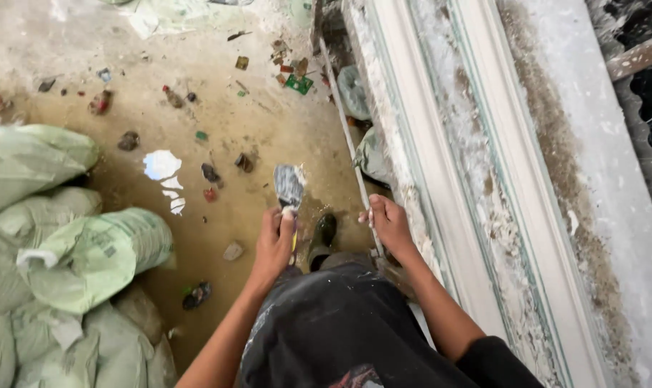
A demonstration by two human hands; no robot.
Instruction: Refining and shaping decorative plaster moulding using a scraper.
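So the left hand point(274, 241) is wrapped tight around the handle of a putty knife point(289, 188), blade pointing away toward the far side, and the blade's smeared all over with grey-white plaster. It's held out over the wet brown floor point(218, 122), just left of the middle of the view. The right hand point(388, 224) is closed around a long thin rod point(346, 136) that runs from the hand up toward the far end, right along the near edge of the moulding.

Just below and between the hands there's a dark shoe point(324, 231) on the floor, and the person's dark, plaster-flecked clothing fills the near bottom.

To the right is a big white stepped plaster moulding point(441, 165), long and running diagonally from far to near, crusted with rough plaster bits and brownish grime.

On the left, a pile of pale green sacks point(75, 259) stacked up near the edge. The floor between is damp-looking with a shiny puddle point(162, 167) catching light, plus scattered small debris, stones and coloured scraps. Couple more pale bags point(355, 93) tucked against the moulding further away.
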